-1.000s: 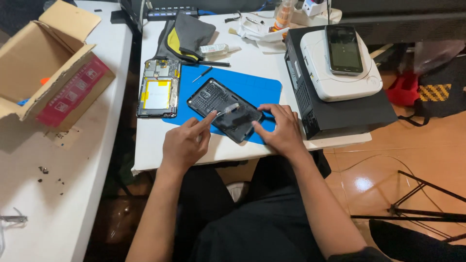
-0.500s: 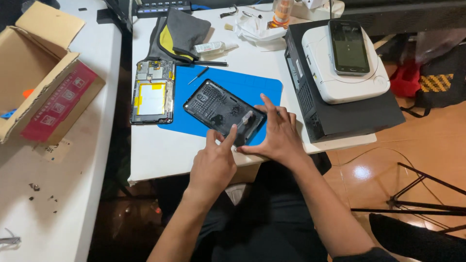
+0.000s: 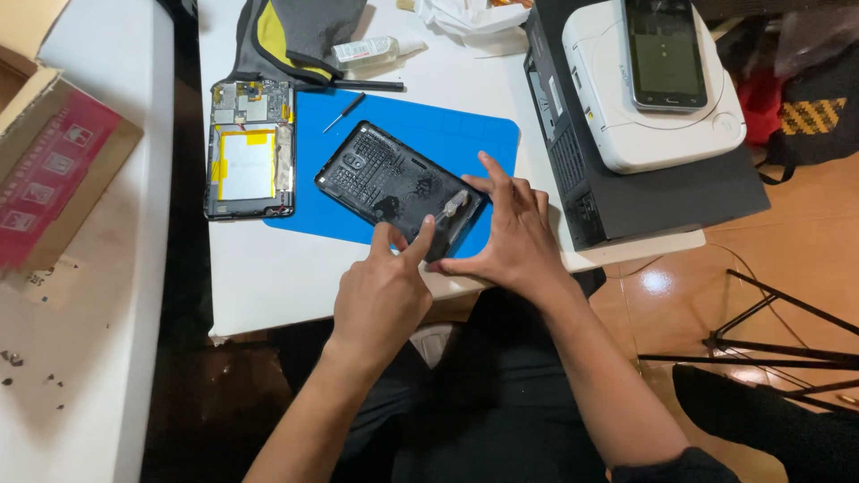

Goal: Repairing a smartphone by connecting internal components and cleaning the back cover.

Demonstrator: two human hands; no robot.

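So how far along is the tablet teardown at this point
Done: the opened tablet lies on the white table with its battery and circuit board exposed, back removed. In hand: the black back cover rests inside-up on the blue mat; the right hand steadies its near corner while the left hand presses a fingertip there. Left: judging by that, work on that corner seems unfinished, and the small screwdriver lies untouched.

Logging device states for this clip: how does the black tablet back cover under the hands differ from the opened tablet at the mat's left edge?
The black back cover lies skewed on the blue mat; the opened tablet lies straight, only partly on it. The cover shows dark ribbed plastic; the opened tablet shows a pale battery and circuit boards. The left hand and right hand touch the cover; the opened tablet lies untouched. Both are of similar size.
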